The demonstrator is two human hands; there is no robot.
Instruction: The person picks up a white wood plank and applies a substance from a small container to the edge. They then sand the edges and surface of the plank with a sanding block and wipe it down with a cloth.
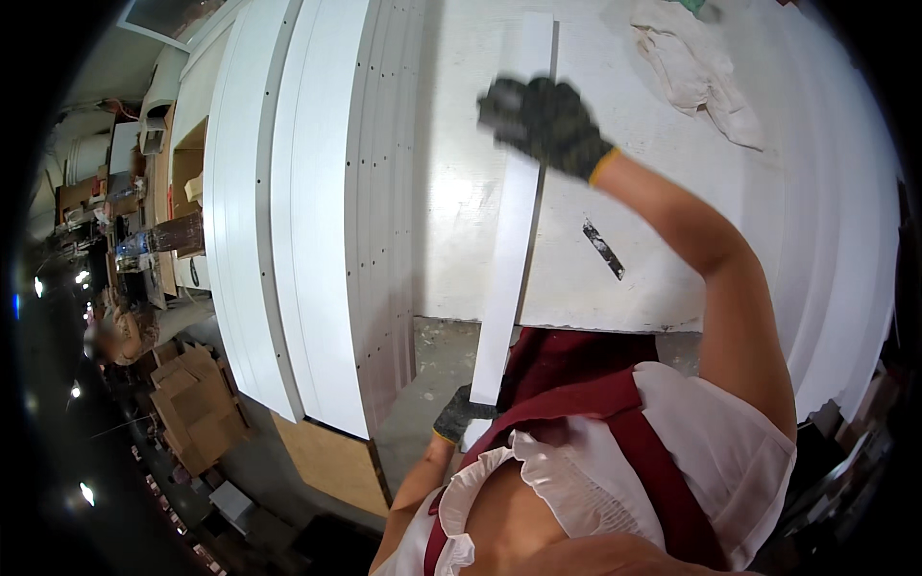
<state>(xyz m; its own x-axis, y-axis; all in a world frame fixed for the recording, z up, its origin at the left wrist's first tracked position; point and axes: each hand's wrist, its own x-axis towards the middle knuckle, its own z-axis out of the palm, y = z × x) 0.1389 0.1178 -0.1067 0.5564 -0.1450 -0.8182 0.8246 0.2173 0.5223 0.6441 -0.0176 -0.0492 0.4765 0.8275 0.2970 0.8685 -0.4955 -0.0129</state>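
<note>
A long, narrow white board (509,250) lies lengthwise on the white worktable, its near end sticking out past the table edge toward my body. At that near end, my left hand (461,415) in a dark glove is closed on the board, with its fingertips partly hidden. My right hand (543,125), in a dark glove with a yellow cuff, is over the far part of the board. Motion smears its fingers, so whether they touch or grip anything cannot be told. Right of the board lies a short black, worn strip (603,250), apparently a flat blade or scraper.
Long white panels (312,192) with small holes stand stacked on the left. A crumpled off-white cloth (696,67) lies at the table's far right. More white panels (836,211) line the right side. Cardboard boxes (197,408) sit on the floor at left, and a person is in the background.
</note>
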